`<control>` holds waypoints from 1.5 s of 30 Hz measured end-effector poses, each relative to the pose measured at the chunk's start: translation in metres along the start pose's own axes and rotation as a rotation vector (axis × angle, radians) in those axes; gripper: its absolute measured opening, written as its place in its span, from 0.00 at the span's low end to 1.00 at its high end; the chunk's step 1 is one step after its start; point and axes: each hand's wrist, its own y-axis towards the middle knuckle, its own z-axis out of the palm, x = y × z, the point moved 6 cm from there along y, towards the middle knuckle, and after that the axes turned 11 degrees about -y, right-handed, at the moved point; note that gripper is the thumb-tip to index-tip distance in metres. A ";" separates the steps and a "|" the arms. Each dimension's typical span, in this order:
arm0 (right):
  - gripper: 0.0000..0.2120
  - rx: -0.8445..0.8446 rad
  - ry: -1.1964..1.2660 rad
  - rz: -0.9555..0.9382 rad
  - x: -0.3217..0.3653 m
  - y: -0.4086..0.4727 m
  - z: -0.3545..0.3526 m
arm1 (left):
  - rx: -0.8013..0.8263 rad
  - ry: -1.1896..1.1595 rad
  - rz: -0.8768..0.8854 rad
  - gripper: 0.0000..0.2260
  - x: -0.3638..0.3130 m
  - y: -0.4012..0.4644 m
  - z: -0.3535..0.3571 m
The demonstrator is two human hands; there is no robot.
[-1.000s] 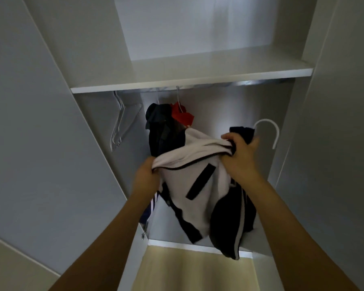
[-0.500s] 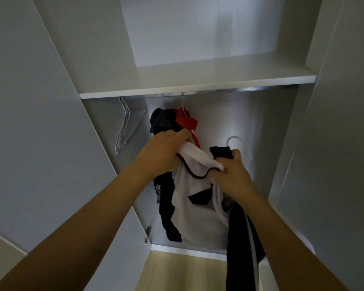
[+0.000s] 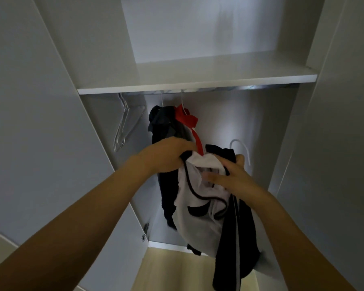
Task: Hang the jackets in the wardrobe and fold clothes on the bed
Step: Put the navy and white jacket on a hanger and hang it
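1. Since half a second ago, both hands have slid a bit lower on the black and white jacket (image 3: 200,223), and the right hand's fingers have spread out flatter across the white cloth.
2. Both arms reach up and forward into the open wardrobe (image 3: 198,79), bare from elbow to wrist.
3. The left hand (image 3: 166,155) is turned palm down, fingers curled tight — it grips the jacket's collar edge at the top left.
4. The right hand (image 3: 229,175) lies over the top of the jacket, its fingers (image 3: 211,178) pointing left, a little blurry. Its thumb side is bunched on the dark cloth and a white hanger (image 3: 241,149), so it holds the jacket there. How firmly it grips the hanger I cannot tell.
5. The hanger's hook sticks up behind the right hand and is not on the rail (image 3: 246,87).
6. The jacket hangs down from both hands in front of the wardrobe's open middle part, with a dark sleeve with white stripes dangling at the right.
7. Behind the left hand a dark jacket (image 3: 162,122) and a red garment (image 3: 186,118) hang from the rail.
8. Two empty hangers (image 3: 124,124) hang at the left end — thin and pale.
9. A white shelf (image 3: 219,66) sits just above the rail.
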 end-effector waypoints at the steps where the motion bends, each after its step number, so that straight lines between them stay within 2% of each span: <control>1: 0.14 -0.069 -0.010 -0.007 0.001 0.003 -0.001 | 0.001 -0.020 0.008 0.19 -0.006 0.003 0.000; 2: 0.06 -0.148 -0.014 0.008 0.001 0.005 -0.004 | -0.022 -0.054 0.011 0.18 -0.009 0.005 -0.001; 3: 0.03 -0.216 0.000 0.028 -0.003 0.007 -0.008 | -0.075 -0.091 0.005 0.16 -0.010 0.006 -0.002; 5: 0.15 -0.304 0.076 0.068 -0.014 0.008 -0.014 | -0.243 -0.202 -0.039 0.12 -0.004 0.001 -0.006; 7: 0.21 -0.328 0.159 0.123 -0.021 0.005 -0.016 | -0.388 -0.350 -0.116 0.14 0.009 -0.005 -0.001; 10: 0.13 -0.328 0.197 0.144 -0.023 0.003 -0.012 | -0.485 -0.427 -0.236 0.12 0.023 -0.009 0.022; 13: 0.10 -0.368 0.174 0.142 -0.025 0.000 -0.008 | -0.578 -0.441 -0.238 0.07 0.022 -0.010 0.033; 16: 0.10 -0.422 0.249 0.175 -0.029 -0.008 -0.012 | -0.541 -0.517 -0.236 0.09 0.020 -0.007 0.036; 19: 0.06 -0.481 0.306 0.249 -0.039 -0.016 -0.020 | -0.535 -0.800 -0.314 0.13 0.020 -0.009 0.038; 21: 0.10 -0.516 0.333 0.280 -0.043 -0.019 -0.024 | -0.426 -0.928 -0.328 0.08 0.015 -0.007 0.045; 24: 0.19 -0.540 0.320 0.295 -0.043 -0.024 -0.021 | -0.246 -0.907 -0.297 0.07 0.002 -0.001 0.058; 25: 0.22 -0.538 0.308 0.298 -0.044 -0.025 -0.019 | -0.228 -0.861 -0.297 0.06 0.000 0.002 0.059; 27: 0.23 -0.518 0.289 0.292 -0.044 -0.028 -0.014 | -0.207 -0.798 -0.320 0.11 -0.001 0.010 0.062; 29: 0.21 -0.492 0.292 0.284 -0.046 -0.031 -0.011 | -0.174 -0.803 -0.332 0.11 -0.003 0.015 0.062; 32: 0.17 -0.440 0.226 0.263 -0.047 -0.036 -0.010 | -0.182 -0.793 -0.268 0.04 -0.008 0.020 0.060; 34: 0.13 -0.412 0.195 0.246 -0.048 -0.037 -0.011 | -0.227 -0.867 -0.243 0.05 -0.011 0.021 0.059; 37: 0.10 -0.390 0.156 0.230 -0.050 -0.039 -0.014 | -0.214 -0.970 -0.297 0.03 -0.013 0.022 0.065; 40: 0.09 -0.393 0.145 0.226 -0.055 -0.042 -0.013 | -0.189 -0.864 -0.207 0.04 -0.022 0.025 0.062; 44: 0.03 -0.390 0.170 0.211 -0.062 -0.046 -0.011 | -0.107 -0.254 -0.098 0.07 -0.034 0.028 0.058; 45: 0.10 -0.367 0.169 0.183 -0.063 -0.045 -0.010 | -0.088 -0.101 -0.064 0.09 -0.037 0.028 0.057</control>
